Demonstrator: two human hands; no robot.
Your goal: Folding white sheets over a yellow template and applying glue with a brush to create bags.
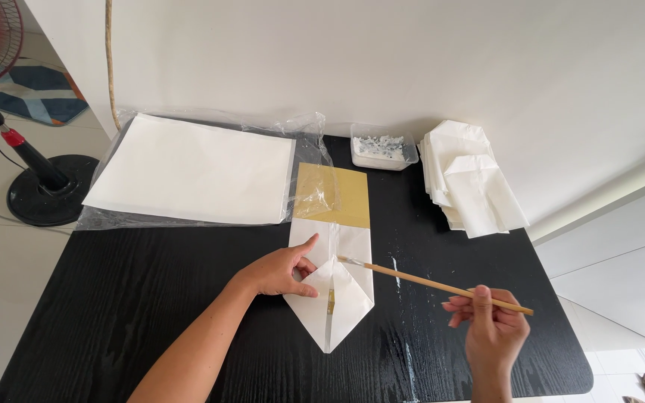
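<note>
A folded white paper bag (337,295) lies on the black table (151,298), its lower end folded to a point and a gold-coloured sheet (334,195) showing at its far end. My left hand (281,270) presses on the left flap of the fold, index finger stretched out. My right hand (490,328) holds a thin wooden brush (431,283) by its handle. The brush tip touches the paper near the upper edge of the folded flap.
A stack of white sheets (195,168) in clear plastic wrap lies at the back left. A small clear tub of white paste (382,151) stands at the back. A pile of folded white bags (468,179) sits at the back right. A standing fan (9,127) is on the floor to the left.
</note>
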